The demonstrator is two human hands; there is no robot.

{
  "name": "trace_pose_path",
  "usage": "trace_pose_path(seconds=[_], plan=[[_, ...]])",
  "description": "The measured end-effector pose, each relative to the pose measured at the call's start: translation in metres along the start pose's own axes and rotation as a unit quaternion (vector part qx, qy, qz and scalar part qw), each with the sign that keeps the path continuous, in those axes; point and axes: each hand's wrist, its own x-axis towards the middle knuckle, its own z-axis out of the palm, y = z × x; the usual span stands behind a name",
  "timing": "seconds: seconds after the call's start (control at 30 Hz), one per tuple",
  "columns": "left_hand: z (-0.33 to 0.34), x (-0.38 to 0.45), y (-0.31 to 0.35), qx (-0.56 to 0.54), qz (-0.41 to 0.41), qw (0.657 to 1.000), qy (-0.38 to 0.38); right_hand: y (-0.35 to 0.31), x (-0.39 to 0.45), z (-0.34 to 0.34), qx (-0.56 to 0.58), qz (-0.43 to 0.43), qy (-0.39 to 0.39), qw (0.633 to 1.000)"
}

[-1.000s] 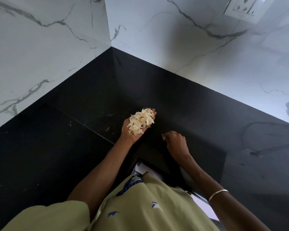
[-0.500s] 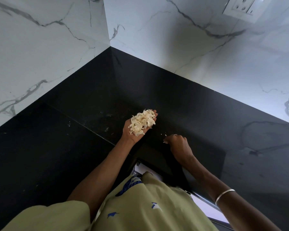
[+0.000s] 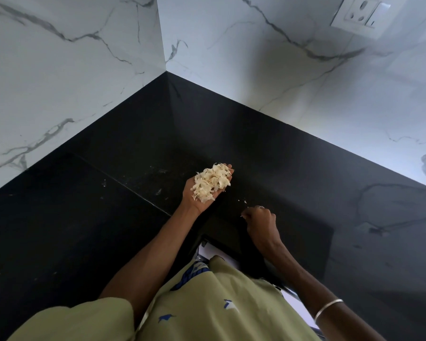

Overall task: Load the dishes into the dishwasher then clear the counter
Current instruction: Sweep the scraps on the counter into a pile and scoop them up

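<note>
Peels (image 3: 212, 184): pale flaky heap, long axis wrist-to-fingertips, in our cupped left hand (image 3: 202, 193). Right hand (image 3: 261, 221) curled, pinching scrap above black table (image 3: 84, 217).

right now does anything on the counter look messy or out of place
Yes: pale flakes and white specks lie scattered on the black counter. The left hand cups a pile of such flakes; the right hand pinches up another.
</note>
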Motion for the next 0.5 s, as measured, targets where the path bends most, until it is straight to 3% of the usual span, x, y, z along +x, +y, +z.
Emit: trace_pose_path(seconds=[0.03, 0.13, 0.2, 0.27, 0.33, 0.37, 0.4, 0.5], plan=[[0.002, 0.002, -0.003, -0.009, -0.009, 1.0, 0.006, -0.005, 0.001, -0.002, 0.044, 0.011, 0.003, 0.999], [0.002, -0.002, -0.013, 0.059, 0.071, 0.982, 0.166, -0.024, 0.01, -0.019, 0.167, 0.045, 0.053, 0.984], [-0.003, 0.005, -0.014, 0.232, 0.147, 0.954, 0.118, -0.04, 0.018, -0.036, 0.208, 0.039, 0.091, 0.973], [-0.006, 0.011, -0.022, 0.437, 0.186, 0.879, 0.046, -0.054, 0.026, -0.053, 0.224, 0.015, 0.12, 0.967], [-0.014, 0.014, -0.026, 0.485, 0.2, 0.849, 0.068, -0.069, 0.034, -0.064, 0.229, -0.008, 0.133, 0.964], [-0.014, 0.013, -0.024, 0.542, 0.239, 0.802, 0.078, -0.076, 0.038, -0.066, 0.226, -0.021, 0.136, 0.964], [-0.011, 0.007, -0.024, 0.555, 0.251, 0.788, 0.086, -0.082, 0.042, -0.067, 0.218, -0.036, 0.134, 0.966], [-0.008, 0.007, -0.025, 0.68, 0.288, 0.668, 0.087, -0.094, 0.049, -0.066, 0.172, -0.072, 0.107, 0.977]])
